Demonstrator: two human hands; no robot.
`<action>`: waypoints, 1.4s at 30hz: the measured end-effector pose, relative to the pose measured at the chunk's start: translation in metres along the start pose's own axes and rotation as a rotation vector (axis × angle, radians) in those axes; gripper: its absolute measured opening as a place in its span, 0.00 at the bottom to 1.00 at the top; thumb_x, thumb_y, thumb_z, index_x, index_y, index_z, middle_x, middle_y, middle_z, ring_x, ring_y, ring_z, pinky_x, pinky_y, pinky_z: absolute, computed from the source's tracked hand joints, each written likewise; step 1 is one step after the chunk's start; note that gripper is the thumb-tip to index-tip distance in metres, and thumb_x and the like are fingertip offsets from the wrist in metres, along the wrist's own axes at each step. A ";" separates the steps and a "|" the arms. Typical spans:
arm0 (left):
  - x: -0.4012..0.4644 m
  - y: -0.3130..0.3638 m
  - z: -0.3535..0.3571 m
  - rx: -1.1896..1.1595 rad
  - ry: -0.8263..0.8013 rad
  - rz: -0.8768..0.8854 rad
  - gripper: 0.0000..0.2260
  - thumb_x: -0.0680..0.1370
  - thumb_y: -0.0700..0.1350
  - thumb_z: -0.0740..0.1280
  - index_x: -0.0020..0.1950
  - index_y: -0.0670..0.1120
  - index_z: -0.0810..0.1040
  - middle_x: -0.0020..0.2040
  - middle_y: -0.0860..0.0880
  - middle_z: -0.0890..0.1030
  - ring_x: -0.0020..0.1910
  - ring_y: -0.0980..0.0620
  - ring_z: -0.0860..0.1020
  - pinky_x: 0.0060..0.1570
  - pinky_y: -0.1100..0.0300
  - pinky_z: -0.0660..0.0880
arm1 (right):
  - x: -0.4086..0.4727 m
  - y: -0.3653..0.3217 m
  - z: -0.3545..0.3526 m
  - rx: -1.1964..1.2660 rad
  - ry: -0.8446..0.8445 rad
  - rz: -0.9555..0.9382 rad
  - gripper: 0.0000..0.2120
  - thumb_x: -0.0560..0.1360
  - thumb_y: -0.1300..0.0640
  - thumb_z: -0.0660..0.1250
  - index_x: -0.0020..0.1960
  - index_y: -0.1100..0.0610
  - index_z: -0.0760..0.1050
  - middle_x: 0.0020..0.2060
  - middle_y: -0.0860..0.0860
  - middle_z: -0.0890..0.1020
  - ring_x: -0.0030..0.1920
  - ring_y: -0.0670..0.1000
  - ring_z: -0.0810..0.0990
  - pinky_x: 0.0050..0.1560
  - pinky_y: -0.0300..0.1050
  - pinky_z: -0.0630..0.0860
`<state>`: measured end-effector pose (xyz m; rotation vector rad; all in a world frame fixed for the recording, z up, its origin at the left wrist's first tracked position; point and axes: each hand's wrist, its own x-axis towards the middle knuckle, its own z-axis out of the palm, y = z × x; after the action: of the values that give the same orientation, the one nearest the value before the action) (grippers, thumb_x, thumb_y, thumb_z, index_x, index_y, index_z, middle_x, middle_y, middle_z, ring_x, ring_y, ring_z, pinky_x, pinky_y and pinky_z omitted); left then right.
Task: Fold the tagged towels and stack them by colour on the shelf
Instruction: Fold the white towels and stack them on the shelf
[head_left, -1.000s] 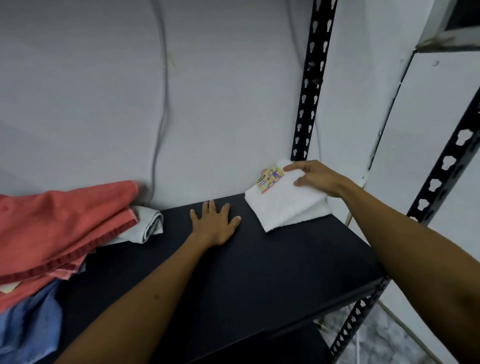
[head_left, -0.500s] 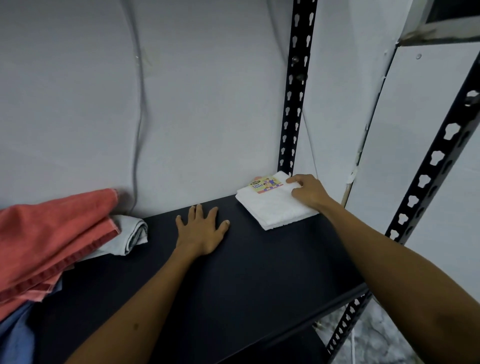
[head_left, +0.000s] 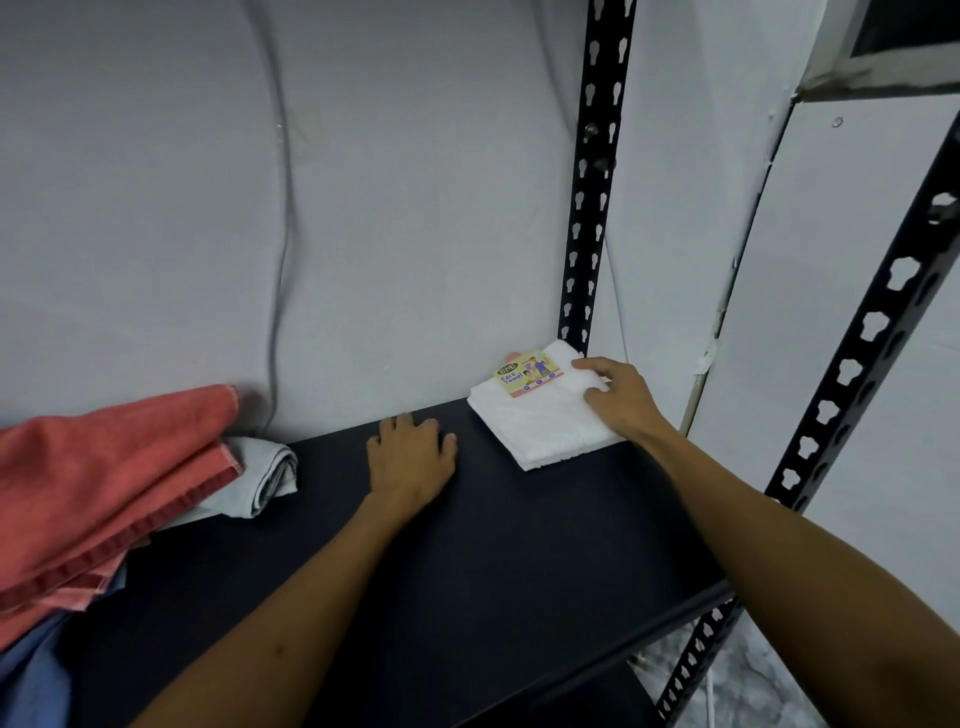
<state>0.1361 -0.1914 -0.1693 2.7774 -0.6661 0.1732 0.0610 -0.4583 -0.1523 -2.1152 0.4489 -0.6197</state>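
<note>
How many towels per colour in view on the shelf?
White towel, folded, tagged: 1
Coral towel: 1, maybe more layers, cannot tell
Grey towel: 1
Blue towel, at the frame edge: 1
Total: 4

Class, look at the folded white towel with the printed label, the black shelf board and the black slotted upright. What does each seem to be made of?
Folded white towel: soft cotton-like terry, judging by its nubby surface; its printed label looks like glossy card or paper. Black shelf board: smooth matt panel, painted metal or laminate, unclear which. Black slotted upright: probably painted steel, with punched keyhole slots.
</note>
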 end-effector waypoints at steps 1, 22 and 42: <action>0.002 0.009 -0.001 -0.079 0.030 -0.004 0.17 0.81 0.58 0.56 0.55 0.49 0.78 0.59 0.44 0.77 0.62 0.43 0.71 0.59 0.46 0.69 | -0.001 0.001 0.000 0.002 0.003 -0.003 0.23 0.74 0.70 0.61 0.63 0.52 0.78 0.59 0.48 0.77 0.56 0.47 0.73 0.45 0.23 0.66; 0.010 0.073 0.020 -0.897 0.084 -0.077 0.16 0.78 0.42 0.68 0.66 0.44 0.76 0.49 0.48 0.77 0.41 0.57 0.75 0.38 0.73 0.68 | -0.004 0.006 0.001 -0.054 0.048 0.062 0.21 0.77 0.67 0.59 0.68 0.55 0.75 0.68 0.54 0.74 0.66 0.53 0.73 0.60 0.35 0.65; 0.002 -0.018 0.002 -0.341 0.006 0.208 0.11 0.80 0.43 0.64 0.61 0.47 0.80 0.64 0.49 0.76 0.63 0.53 0.74 0.63 0.59 0.69 | -0.010 -0.020 0.040 -0.880 -0.425 -0.073 0.31 0.74 0.25 0.45 0.75 0.29 0.44 0.79 0.46 0.40 0.77 0.61 0.37 0.71 0.72 0.41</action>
<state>0.1461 -0.1773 -0.1748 2.3807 -0.8922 0.0989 0.0781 -0.4159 -0.1585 -3.0078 0.4448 0.0456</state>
